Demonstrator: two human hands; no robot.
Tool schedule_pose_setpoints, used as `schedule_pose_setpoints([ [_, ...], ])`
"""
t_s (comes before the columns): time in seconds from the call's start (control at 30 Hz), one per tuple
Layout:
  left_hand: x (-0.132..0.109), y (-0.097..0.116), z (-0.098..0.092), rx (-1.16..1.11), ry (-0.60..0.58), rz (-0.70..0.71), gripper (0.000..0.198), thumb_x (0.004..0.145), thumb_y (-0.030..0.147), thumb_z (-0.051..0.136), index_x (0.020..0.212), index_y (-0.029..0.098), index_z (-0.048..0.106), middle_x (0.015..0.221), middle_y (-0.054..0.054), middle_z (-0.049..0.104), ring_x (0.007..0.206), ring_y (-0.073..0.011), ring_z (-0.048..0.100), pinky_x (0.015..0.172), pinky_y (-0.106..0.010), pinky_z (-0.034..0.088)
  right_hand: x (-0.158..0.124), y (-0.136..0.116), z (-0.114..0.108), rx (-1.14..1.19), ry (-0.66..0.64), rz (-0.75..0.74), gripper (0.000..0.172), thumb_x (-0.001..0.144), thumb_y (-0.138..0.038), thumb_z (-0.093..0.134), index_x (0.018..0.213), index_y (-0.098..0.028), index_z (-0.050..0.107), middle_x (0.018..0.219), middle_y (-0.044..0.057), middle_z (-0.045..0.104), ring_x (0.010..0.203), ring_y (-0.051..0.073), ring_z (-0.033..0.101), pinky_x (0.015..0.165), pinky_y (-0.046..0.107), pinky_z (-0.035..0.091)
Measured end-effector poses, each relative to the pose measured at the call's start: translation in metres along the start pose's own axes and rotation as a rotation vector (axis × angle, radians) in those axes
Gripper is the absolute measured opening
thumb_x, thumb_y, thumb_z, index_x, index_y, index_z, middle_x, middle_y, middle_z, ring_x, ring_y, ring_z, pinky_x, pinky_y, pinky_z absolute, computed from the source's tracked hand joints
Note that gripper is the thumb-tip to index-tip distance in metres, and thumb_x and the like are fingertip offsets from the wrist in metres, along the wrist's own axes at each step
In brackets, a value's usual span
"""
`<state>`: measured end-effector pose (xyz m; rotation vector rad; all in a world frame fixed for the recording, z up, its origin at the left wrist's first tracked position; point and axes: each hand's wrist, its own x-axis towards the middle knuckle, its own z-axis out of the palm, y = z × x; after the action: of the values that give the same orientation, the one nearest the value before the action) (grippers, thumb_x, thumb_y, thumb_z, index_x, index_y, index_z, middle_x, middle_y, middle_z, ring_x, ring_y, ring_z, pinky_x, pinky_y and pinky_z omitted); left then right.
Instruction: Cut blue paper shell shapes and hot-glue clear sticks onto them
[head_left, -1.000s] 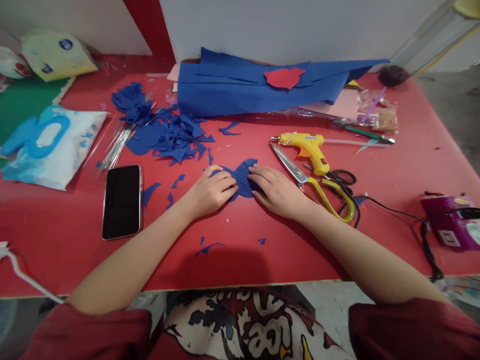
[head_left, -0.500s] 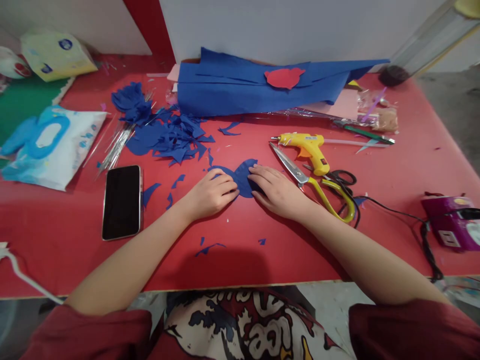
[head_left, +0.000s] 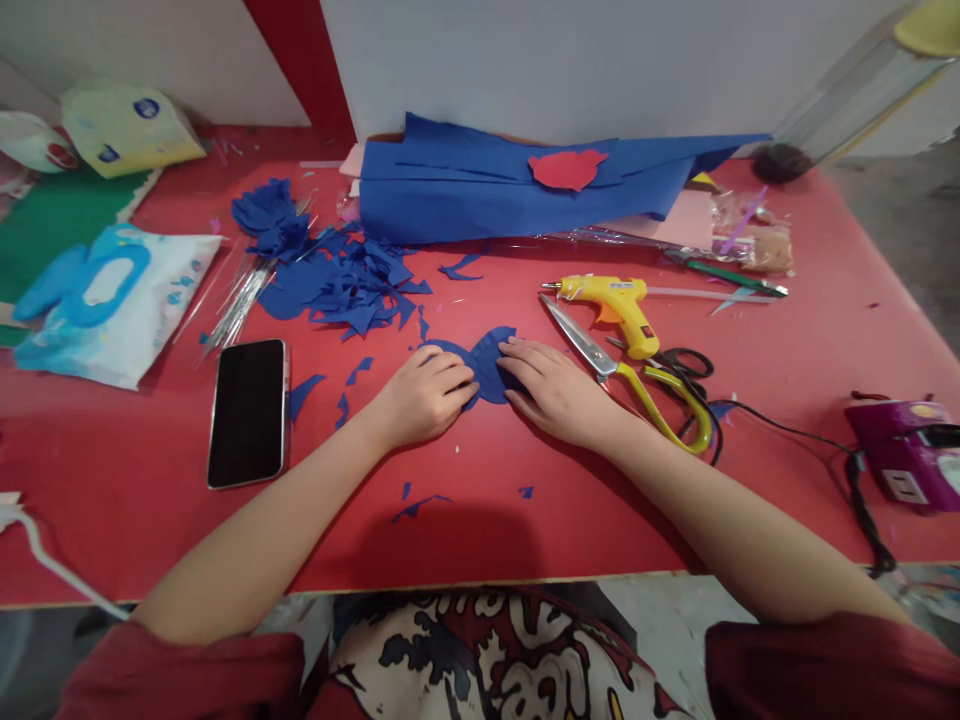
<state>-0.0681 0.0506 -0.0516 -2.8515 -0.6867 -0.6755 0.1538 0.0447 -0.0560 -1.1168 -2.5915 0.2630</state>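
Note:
In the head view, two rounded blue cut pieces, felt or thick paper, lie side by side on the red table and meet in the middle. My left hand [head_left: 431, 392] rests palm down over the left blue piece [head_left: 444, 346], its fingers lying together on top and hiding most of it. Across the right blue piece [head_left: 491, 368], my right hand [head_left: 551, 390] lies with fingers stretched out and slightly apart, covering its right side. Just beyond the right hand are scissors [head_left: 589, 340] with yellow handles, blades apart from my fingers.
A yellow glue gun [head_left: 619, 300] lies behind the scissors. A phone [head_left: 249, 412], blue scraps [head_left: 349, 280], metal wires [head_left: 238, 308] and a wipes pack [head_left: 120, 300] are to the left. Blue sheets [head_left: 480, 195] lie at the back. A purple box [head_left: 904, 450] with a cord stands right.
The whole scene sits slightly lower in the picture, as the head view has tilted a little. Both hands stay on the blue pieces with hardly any movement.

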Motion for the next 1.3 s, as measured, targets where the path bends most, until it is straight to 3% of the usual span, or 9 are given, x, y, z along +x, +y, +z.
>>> schedule_pose_setpoints([
  [0.5, 0.0006, -0.0010, -0.0019, 0.013, -0.092, 0.042, 0.023, 0.086, 0.013, 0.044, 0.091, 0.015, 0.066, 0.089, -0.008, 0.069, 0.085, -0.0179, 0.057, 0.078, -0.036, 0.043, -0.0005, 0.0009, 0.0010, 0.015, 0.008, 0.000, 0.033, 0.086, -0.023, 0.046, 0.115, -0.010, 0.056, 0.127, 0.018, 0.055, 0.122, 0.029, 0.047, 0.101, 0.051, 0.040],
  [0.67, 0.0004, -0.0006, -0.0007, 0.015, -0.059, 0.045, 0.021, 0.086, 0.013, 0.045, 0.090, 0.014, 0.065, 0.088, -0.007, 0.069, 0.084, -0.0186, 0.057, 0.077, -0.036, 0.043, -0.0005, 0.0010, 0.0007, -0.005, 0.002, -0.004, 0.033, 0.086, -0.023, 0.046, 0.116, -0.012, 0.056, 0.127, 0.017, 0.055, 0.123, 0.029, 0.047, 0.101, 0.051, 0.041],
  [0.83, 0.0008, 0.0001, 0.0008, 0.079, -0.017, -0.012, 0.022, 0.084, 0.013, 0.043, 0.089, 0.013, 0.065, 0.087, -0.009, 0.068, 0.084, -0.0206, 0.058, 0.076, -0.037, 0.042, -0.0008, 0.0005, 0.0007, -0.007, 0.002, -0.003, 0.034, 0.087, -0.023, 0.046, 0.116, -0.011, 0.055, 0.127, 0.017, 0.055, 0.122, 0.029, 0.048, 0.101, 0.052, 0.041],
  [1.3, 0.0001, 0.0004, 0.0017, 0.099, -0.069, -0.105, 0.029, 0.084, 0.018, 0.043, 0.099, 0.008, 0.065, 0.098, -0.013, 0.068, 0.094, -0.0254, 0.058, 0.082, -0.040, 0.042, -0.0010, 0.0011, 0.0028, -0.009, 0.018, -0.001, 0.033, 0.087, -0.023, 0.046, 0.115, -0.010, 0.056, 0.126, 0.017, 0.055, 0.122, 0.029, 0.048, 0.101, 0.051, 0.041],
])
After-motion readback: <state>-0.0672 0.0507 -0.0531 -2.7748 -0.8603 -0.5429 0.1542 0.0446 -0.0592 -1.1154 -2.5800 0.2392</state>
